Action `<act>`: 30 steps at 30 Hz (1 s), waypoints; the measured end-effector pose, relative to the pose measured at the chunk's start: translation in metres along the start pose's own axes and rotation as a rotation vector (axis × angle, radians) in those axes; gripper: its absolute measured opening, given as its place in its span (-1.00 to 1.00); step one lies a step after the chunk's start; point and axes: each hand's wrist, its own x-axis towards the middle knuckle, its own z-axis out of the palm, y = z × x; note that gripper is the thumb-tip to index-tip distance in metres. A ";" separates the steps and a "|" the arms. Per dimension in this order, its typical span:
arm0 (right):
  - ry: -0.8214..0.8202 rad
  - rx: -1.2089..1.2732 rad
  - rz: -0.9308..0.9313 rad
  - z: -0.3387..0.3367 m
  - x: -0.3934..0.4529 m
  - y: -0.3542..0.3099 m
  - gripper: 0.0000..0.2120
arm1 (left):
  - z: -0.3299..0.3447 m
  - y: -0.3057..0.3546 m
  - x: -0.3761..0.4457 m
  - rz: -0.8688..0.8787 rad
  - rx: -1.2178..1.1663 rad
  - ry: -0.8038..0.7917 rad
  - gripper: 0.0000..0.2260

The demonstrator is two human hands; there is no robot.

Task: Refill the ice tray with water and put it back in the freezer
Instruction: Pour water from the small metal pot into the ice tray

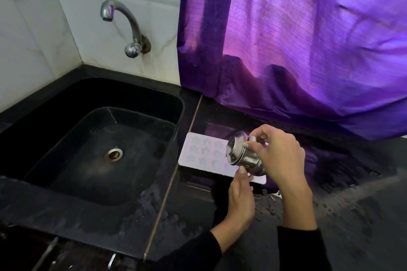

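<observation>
A pale lilac ice tray (203, 152) with star-shaped cells lies flat on the black counter, just right of the sink. My right hand (278, 156) grips a small steel cup (242, 154) tipped on its side above the tray, mouth facing left. The tray's right part is hidden behind the cup and hand. My left hand (241, 196) rests at the tray's near edge, fingertips touching it, fingers held together. I cannot tell how much water is in the cells.
A black sink (72, 138) with a metal drain (113, 154) lies to the left. A steel tap (123, 26) is mounted on the white tiled wall. A purple curtain (297, 39) hangs down onto the black counter (352, 215) behind the tray. Wet patches mark the counter.
</observation>
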 end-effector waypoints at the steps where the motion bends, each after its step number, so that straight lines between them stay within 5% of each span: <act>1: 0.000 -0.005 -0.005 0.000 0.000 -0.001 -0.84 | 0.000 0.000 0.000 -0.007 0.001 0.001 -0.63; 30: 0.029 0.000 -0.025 0.002 -0.002 0.006 -0.85 | 0.002 -0.001 0.000 -0.022 -0.012 0.025 -0.38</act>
